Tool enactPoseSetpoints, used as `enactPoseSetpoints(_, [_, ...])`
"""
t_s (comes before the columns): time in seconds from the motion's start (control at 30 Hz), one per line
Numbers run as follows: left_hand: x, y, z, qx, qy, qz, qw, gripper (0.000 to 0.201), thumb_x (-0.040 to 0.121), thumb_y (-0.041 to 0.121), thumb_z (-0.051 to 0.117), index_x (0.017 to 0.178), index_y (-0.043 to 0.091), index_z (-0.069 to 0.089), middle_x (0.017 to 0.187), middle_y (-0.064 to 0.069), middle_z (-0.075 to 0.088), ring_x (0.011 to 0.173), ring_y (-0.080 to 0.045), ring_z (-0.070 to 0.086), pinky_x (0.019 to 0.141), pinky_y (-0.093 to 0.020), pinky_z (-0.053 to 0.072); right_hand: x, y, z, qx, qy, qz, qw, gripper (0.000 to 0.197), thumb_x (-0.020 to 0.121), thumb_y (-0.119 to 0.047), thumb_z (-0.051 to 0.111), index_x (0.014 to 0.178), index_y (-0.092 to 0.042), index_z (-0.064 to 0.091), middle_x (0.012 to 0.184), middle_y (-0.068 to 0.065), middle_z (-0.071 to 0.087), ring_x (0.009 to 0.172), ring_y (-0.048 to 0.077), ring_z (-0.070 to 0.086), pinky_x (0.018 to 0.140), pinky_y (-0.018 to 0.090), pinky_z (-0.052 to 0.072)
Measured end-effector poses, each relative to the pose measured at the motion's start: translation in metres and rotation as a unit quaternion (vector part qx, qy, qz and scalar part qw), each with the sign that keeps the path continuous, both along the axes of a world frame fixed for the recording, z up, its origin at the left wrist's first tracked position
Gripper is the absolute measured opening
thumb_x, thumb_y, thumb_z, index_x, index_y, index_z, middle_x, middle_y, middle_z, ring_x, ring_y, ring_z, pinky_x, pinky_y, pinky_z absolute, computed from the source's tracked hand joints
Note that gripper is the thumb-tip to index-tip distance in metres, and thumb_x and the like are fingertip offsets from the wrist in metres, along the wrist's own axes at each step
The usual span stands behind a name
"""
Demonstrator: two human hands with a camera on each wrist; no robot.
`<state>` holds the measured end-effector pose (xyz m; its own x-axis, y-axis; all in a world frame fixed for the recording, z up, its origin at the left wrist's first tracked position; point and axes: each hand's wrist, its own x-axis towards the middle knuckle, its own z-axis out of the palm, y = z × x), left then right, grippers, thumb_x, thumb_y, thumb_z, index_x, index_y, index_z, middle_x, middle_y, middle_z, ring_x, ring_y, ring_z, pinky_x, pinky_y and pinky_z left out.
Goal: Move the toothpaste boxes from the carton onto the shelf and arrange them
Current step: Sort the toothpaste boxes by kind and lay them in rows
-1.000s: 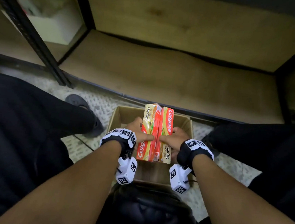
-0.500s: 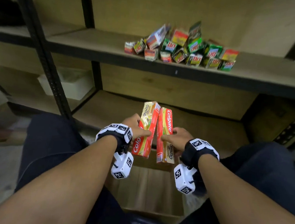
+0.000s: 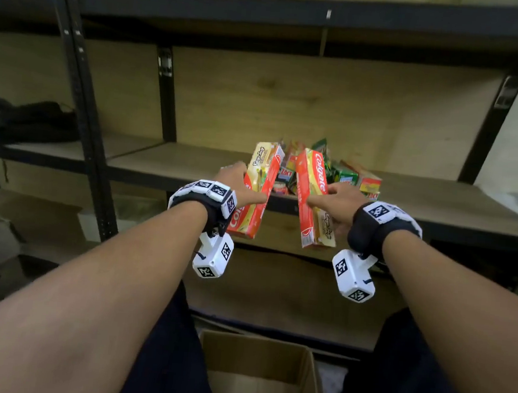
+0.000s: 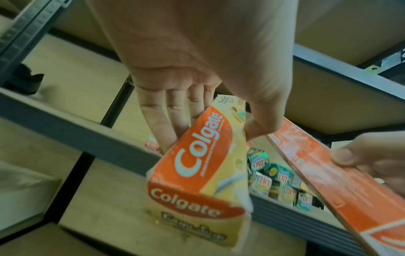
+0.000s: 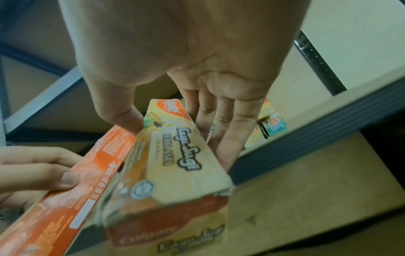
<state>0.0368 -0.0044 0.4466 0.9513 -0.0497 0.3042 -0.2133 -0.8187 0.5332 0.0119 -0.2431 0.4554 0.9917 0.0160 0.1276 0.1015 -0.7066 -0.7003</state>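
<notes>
Transfer step, mid-carry. Left hand gripped one toothpaste box, right hand gripped a second toothpaste box, both held in the air just before the shelf, apart from each other. Carton sat below on the floor. Next move likely calls for setting both down beside the small packs, aligned.

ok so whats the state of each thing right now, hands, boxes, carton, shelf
left hand: grips left toothpaste box, held in the air
right hand: grips right toothpaste box, held in the air
carton: open, inside looks empty
shelf: bears a loose pile of small boxes
</notes>
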Motion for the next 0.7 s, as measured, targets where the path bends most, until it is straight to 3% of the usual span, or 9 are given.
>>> enactPoseSetpoints(0.07, [0.009, 0.004, 0.021, 0.014, -0.008, 0.003, 1.0, 0.049, 0.073, 0.047, 0.077, 0.104, 0.021, 0.05, 0.089, 0.006, 0.061, 0.076, -0.012, 0.062, 0.053, -0.024, 0.044, 0.009, -0.001, 0.021, 0.009, -0.015, -0.003, 1.0, 0.024, 0.083, -0.043, 0.07, 0.087, -0.02, 0.065, 0.094, 0.005, 0.073, 0.086, 0.025, 0.071, 0.083, 0.045, 0.058])
enactPoseSetpoints(0.13, [0.022, 0.008, 0.037, 0.025, -0.013, 0.002, 1.0, 0.05, 0.073, 0.05, 0.075, 0.108, 0.023, 0.051, 0.091, 0.006, 0.063, 0.078, -0.013, 0.064, 0.059, -0.026, 0.051, 0.021, -0.002, 0.039, -0.006, -0.033, -0.015, 0.999, 0.028, 0.082, -0.048, 0.068, 0.094, -0.024, 0.062, 0.093, 0.0, 0.07, 0.088, 0.024, 0.068, 0.085, 0.045, 0.058])
enactPoseSetpoints(0.2, [0.039, 0.014, 0.05, 0.032, -0.021, 0.003, 0.999, 0.053, 0.073, 0.051, 0.074, 0.114, 0.025, 0.053, 0.098, 0.004, 0.067, 0.082, -0.016, 0.067, 0.07, -0.031, 0.057, 0.036, -0.002, 0.054, -0.028, -0.048, -0.03, 0.998, 0.043, 0.078, -0.056, 0.065, 0.112, -0.031, 0.057, 0.098, -0.004, 0.067, 0.089, 0.02, 0.066, 0.083, 0.041, 0.057])
enactPoseSetpoints(0.27, [0.057, 0.02, 0.06, 0.042, -0.025, -0.003, 0.999, 0.052, 0.077, 0.049, 0.072, 0.12, 0.029, 0.052, 0.103, 0.004, 0.07, 0.082, -0.016, 0.067, 0.07, -0.029, 0.056, 0.051, -0.001, 0.065, -0.014, -0.056, -0.026, 0.998, 0.058, 0.082, -0.054, 0.064, 0.134, -0.033, 0.047, 0.102, -0.006, 0.065, 0.086, 0.015, 0.067, 0.075, 0.032, 0.056])
enactPoseSetpoints(0.33, [0.076, 0.024, 0.069, 0.054, -0.026, -0.009, 0.998, 0.06, 0.08, 0.047, 0.07, 0.133, 0.032, 0.047, 0.107, 0.004, 0.069, 0.082, -0.016, 0.066, 0.07, -0.027, 0.053, 0.066, 0.003, 0.074, -0.005, -0.054, -0.011, 0.998, 0.062, 0.087, -0.049, 0.063, 0.142, -0.034, 0.039, 0.098, -0.01, 0.065, 0.079, 0.011, 0.067, 0.063, 0.025, 0.051])
enactPoseSetpoints(0.47, [0.12, 0.031, 0.08, 0.071, -0.012, 0.006, 0.997, 0.08, 0.078, 0.059, 0.064, 0.148, 0.044, 0.03, 0.115, 0.002, 0.067, 0.088, -0.02, 0.068, 0.076, -0.026, 0.054, 0.102, 0.014, 0.091, -0.019, -0.05, 0.006, 0.999, 0.056, 0.092, -0.047, 0.058, 0.143, -0.036, 0.04, 0.106, -0.004, 0.065, 0.071, 0.008, 0.066, 0.055, 0.022, 0.047])
enactPoseSetpoints(0.57, [0.152, 0.032, 0.087, 0.089, -0.018, 0.01, 0.996, 0.071, 0.08, 0.06, 0.062, 0.145, 0.049, 0.036, 0.132, 0.0, 0.062, 0.103, -0.023, 0.065, 0.08, -0.024, 0.05, 0.137, 0.026, 0.101, -0.035, -0.056, 0.007, 0.998, 0.051, 0.091, -0.048, 0.056, 0.14, -0.037, 0.047, 0.107, -0.002, 0.065, 0.073, 0.008, 0.063, 0.06, 0.02, 0.048])
enactPoseSetpoints(0.7, [0.193, 0.031, 0.089, 0.12, -0.012, 0.022, 0.992, 0.063, 0.083, 0.057, 0.06, 0.142, 0.043, 0.045, 0.142, 0.004, 0.055, 0.117, -0.023, 0.06, 0.088, -0.024, 0.049, 0.18, 0.045, 0.108, -0.055, -0.051, 0.007, 0.997, 0.05, 0.091, -0.048, 0.055, 0.14, -0.035, 0.051, 0.136, 0.001, 0.057, 0.095, 0.018, 0.06, 0.076, 0.023, 0.045])
